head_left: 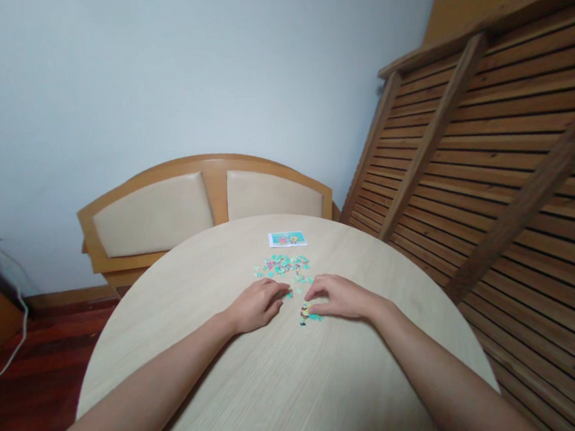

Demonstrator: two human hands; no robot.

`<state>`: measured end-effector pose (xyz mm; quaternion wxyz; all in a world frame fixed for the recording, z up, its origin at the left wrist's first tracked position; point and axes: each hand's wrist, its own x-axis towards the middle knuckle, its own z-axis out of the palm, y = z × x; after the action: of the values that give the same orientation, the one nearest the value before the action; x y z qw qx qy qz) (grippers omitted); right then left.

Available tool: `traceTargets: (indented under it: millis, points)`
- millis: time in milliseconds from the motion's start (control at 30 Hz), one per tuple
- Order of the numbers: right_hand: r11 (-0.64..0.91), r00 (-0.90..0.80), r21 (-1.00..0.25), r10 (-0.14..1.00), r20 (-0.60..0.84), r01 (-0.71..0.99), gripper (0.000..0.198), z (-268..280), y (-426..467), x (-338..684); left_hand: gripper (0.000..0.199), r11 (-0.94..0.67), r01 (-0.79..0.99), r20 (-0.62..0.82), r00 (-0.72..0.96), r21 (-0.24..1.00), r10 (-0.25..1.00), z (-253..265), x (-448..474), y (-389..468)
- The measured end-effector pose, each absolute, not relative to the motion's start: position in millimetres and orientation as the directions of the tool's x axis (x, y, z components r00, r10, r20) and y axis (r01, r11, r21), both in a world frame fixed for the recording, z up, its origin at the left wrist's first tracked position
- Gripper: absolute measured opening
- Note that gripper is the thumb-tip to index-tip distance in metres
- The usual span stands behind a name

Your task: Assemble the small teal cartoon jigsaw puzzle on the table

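Small, mostly turquoise puzzle pieces (pixel 285 264) are scattered in a loose heap on the round, pale tabletop (pixel 264 394), just short of a picture card (pixel 294 238) that is laid toward the far edge. Nearer the camera, a small cluster (pixel 304 313) with yellow, white and dark parts is laid flat, apart from the heap. The right hand (pixel 340 296) is placed at its right side, the grip curved with thumb and forefinger parted; whether the cluster is touched by the thumb cannot be made out. Some turquoise is partly covered by that hand. The left hand (pixel 259 305) is rested to the left, its grip also parted between thumb and forefinger, with a small loose piece (pixel 289 296) just by the fingertips. Beyond the tabletop, a wooden headboard (pixel 218 188) with cream panels is seen, and a slatted wooden frame (pixel 485 156) is tilted at the right.
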<state>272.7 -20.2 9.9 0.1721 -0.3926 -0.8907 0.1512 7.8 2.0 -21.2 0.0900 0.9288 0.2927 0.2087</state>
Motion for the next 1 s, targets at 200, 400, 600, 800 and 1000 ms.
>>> traceTargets:
  millis: [200, 400, 600, 800, 1000]
  points:
    - [0.676, -0.667, -0.431, 0.718, 0.202, 0.598, 0.025, 7.2, -18.6, 272.7, 0.033, -0.809, 0.509, 0.380, 0.715, 0.293, 0.587, -21.7, 10.5, -1.8]
    - [0.694, -0.683, -0.443, 0.697, 0.217, 0.568, 0.023, 4.2, -17.3, 270.8, 0.025, -0.760, 0.582, 0.388, 0.655, 0.288, 0.648, -23.7, 23.6, -3.7]
    - [0.685, -0.677, -0.445, 0.706, 0.209, 0.577, 0.023, 4.6, -17.8, 271.2, 0.021, -0.784, 0.489, 0.382, 0.689, 0.382, 0.616, -25.4, 24.1, -1.6]
    - [0.691, -0.680, -0.447, 0.700, 0.217, 0.569, 0.021, 3.9, -17.6, 271.4, 0.030, -0.785, 0.474, 0.415, 0.670, 0.398, 0.615, -24.6, 21.7, -5.1]
    - [0.697, -0.686, -0.445, 0.694, 0.218, 0.563, 0.020, 1.7, -15.7, 271.7, 0.028, -0.730, 0.538, 0.354, 0.643, 0.422, 0.679, -23.1, 22.3, -8.2]
